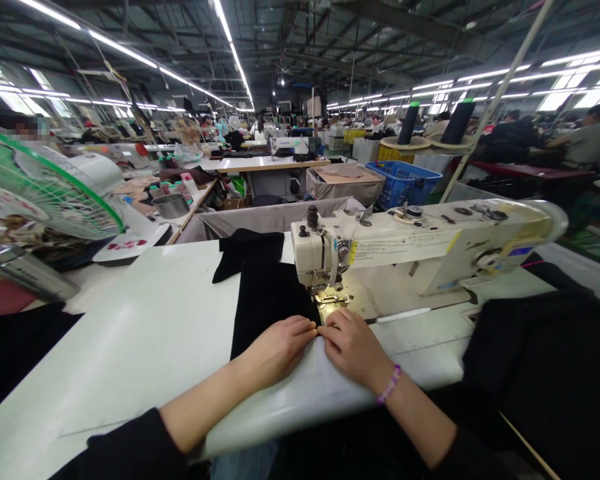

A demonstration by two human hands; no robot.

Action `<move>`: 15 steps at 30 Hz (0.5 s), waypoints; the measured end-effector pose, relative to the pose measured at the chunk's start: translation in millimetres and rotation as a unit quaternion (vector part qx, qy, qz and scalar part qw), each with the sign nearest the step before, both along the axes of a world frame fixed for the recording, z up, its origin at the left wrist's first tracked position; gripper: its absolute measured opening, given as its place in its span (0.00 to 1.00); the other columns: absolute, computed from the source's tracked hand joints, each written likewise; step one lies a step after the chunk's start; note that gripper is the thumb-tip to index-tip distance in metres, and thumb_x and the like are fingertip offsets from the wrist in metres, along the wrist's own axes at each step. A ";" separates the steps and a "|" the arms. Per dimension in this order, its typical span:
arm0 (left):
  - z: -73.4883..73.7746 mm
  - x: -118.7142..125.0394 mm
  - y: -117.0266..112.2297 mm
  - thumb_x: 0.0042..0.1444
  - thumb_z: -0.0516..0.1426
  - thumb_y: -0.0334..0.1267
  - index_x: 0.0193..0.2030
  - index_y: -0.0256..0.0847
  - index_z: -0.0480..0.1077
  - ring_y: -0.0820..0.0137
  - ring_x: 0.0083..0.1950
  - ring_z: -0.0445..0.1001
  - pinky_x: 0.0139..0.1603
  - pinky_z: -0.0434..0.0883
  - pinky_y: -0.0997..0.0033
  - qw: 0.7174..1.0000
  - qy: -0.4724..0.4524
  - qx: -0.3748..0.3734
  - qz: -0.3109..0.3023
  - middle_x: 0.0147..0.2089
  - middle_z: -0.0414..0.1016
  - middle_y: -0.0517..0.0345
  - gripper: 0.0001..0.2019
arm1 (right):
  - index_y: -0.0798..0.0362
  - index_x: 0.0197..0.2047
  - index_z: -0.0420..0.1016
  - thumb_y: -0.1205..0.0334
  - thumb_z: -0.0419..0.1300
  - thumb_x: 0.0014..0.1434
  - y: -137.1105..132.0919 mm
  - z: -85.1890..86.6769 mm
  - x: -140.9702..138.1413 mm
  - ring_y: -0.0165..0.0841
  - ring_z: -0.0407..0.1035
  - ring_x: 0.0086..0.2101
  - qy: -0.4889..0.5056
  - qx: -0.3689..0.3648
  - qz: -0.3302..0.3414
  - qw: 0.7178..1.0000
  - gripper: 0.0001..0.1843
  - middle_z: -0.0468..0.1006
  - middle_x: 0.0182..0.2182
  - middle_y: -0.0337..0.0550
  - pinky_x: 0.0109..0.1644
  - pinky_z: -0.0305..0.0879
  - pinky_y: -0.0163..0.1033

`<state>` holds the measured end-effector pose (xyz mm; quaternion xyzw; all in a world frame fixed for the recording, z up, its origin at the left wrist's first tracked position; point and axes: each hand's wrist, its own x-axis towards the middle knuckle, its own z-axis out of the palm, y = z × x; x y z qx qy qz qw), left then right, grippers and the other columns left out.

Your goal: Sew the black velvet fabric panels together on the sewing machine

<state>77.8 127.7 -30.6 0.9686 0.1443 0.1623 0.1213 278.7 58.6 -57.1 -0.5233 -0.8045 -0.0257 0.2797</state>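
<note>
A black fabric piece (267,300) lies flat on the pale table, its right edge beside the needle area of a sewing machine (380,247). My left hand (285,343) rests over the near right corner of that cloth, fingers and thumb pinched on its edge. Fingertips almost meeting it, my right hand (347,340) is closed at the same corner, just in front of the lit needle plate (333,303). What lies between the right fingers is mostly hidden. A second black fabric piece (253,250) sits behind the first.
A white pen-like stick (404,315) lies right of my right hand. More dark cloth (545,373) is heaped at the right. A green fan (55,187) and a metal flask (27,272) stand left. Thread cones (457,123) and a blue basket (405,183) are behind.
</note>
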 end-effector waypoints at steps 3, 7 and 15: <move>1.5 2.0 13.9 0.63 0.50 0.26 0.52 0.36 0.75 0.61 0.54 0.75 0.56 0.76 0.58 1.000 -0.005 -0.007 0.013 0.51 0.78 0.45 0.16 | 0.52 0.39 0.79 0.73 0.59 0.60 15.8 1.8 0.0 0.40 0.65 0.40 -0.016 -0.001 -0.014 1.000 0.10 0.73 0.34 0.44 0.46 0.64 0.45; 1.1 4.1 34.0 0.60 0.50 0.23 0.51 0.36 0.76 0.61 0.53 0.76 0.56 0.76 0.60 0.999 -0.011 -0.017 0.027 0.51 0.78 0.45 0.18 | 0.52 0.37 0.80 0.73 0.59 0.60 35.0 6.0 0.0 0.39 0.65 0.39 -0.024 0.000 -0.032 0.999 0.09 0.74 0.33 0.44 0.44 0.63 0.45; 1.3 7.2 53.6 0.64 0.50 0.28 0.53 0.38 0.76 0.62 0.56 0.75 0.61 0.72 0.61 0.998 0.000 0.000 0.068 0.54 0.78 0.46 0.17 | 0.53 0.47 0.77 0.74 0.57 0.61 12.4 2.9 -2.5 0.42 0.70 0.44 0.044 0.049 -0.056 0.996 0.13 0.77 0.41 0.49 0.48 0.68 0.49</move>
